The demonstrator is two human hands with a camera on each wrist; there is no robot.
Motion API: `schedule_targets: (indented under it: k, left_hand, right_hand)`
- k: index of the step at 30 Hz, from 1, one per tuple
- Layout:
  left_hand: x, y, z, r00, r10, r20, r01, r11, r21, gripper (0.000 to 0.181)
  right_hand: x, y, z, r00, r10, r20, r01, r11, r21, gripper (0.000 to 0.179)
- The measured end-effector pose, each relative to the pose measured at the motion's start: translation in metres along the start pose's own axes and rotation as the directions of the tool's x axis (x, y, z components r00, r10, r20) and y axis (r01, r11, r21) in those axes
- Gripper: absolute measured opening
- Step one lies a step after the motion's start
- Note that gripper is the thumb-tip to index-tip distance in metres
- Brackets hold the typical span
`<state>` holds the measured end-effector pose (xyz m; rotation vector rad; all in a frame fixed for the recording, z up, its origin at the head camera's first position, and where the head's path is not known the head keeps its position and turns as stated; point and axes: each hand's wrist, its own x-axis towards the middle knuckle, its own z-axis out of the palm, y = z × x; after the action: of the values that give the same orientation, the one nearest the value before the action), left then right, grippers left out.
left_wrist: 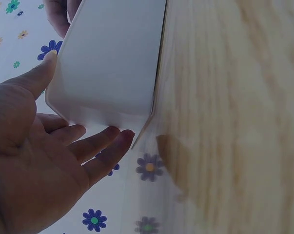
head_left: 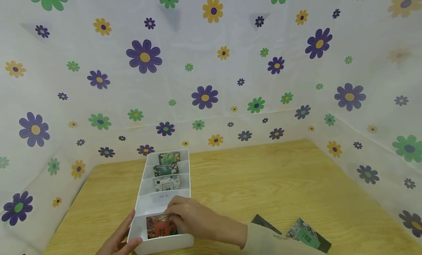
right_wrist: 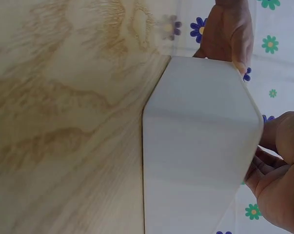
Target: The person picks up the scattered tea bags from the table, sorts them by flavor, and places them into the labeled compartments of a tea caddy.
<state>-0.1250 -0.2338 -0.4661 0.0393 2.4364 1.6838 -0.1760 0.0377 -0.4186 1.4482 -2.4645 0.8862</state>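
A long white divided box (head_left: 165,242) stands on the table, its compartments in a row away from me. My left hand (head_left: 119,237) grips its near left corner, thumb on the near rim and fingers along the side. In the left wrist view, that hand (left_wrist: 44,146) spreads round the box's end. A red patterned packet (head_left: 159,227) is in the nearest compartment. My right hand (head_left: 194,218) reaches over the right wall and pinches the packet's upper right corner. The box wall partly hides those fingers in the right wrist view.
Farther compartments hold a white floral packet (head_left: 167,183), a dark green one (head_left: 166,169) and a light green one (head_left: 169,158). Right of the box lie a grey-green packet (head_left: 304,233) and dark packets (head_left: 265,224), partly behind my right sleeve. Flower-printed curtain (head_left: 204,64) encloses the table.
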Motion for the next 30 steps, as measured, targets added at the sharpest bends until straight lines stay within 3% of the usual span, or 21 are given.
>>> schedule_targets:
  k: [8, 12, 24, 30]
  left_hand:
    - [0.0, 0.0, 0.0, 1.0, -0.001, 0.011, 0.001, 1.0, -0.013, 0.086]
    - [0.002, -0.001, -0.002, 0.999, -0.011, 0.03, 0.011, 1.0, 0.005, 0.087]
    - [0.0, -0.001, -0.002, 0.999, 0.006, 0.032, -0.006, 1.0, -0.011, 0.087]
    - [0.002, 0.0, -0.004, 0.999, -0.03, 0.036, 0.029, 0.999, 0.025, 0.088]
  right_hand:
    - [-0.009, 0.006, -0.025, 0.997, 0.071, -0.036, -0.063, 0.982, 0.18, 0.017]
    - [-0.017, 0.012, -0.041, 0.992, 0.12, -0.03, -0.111, 0.969, 0.221, 0.018]
    - [-0.054, 0.027, -0.096, 0.964, 0.254, 0.081, -0.266, 0.931, 0.249, 0.031]
    - [-0.076, 0.035, -0.113, 0.952, 0.265, 0.155, -0.296, 0.925, 0.238, 0.035]
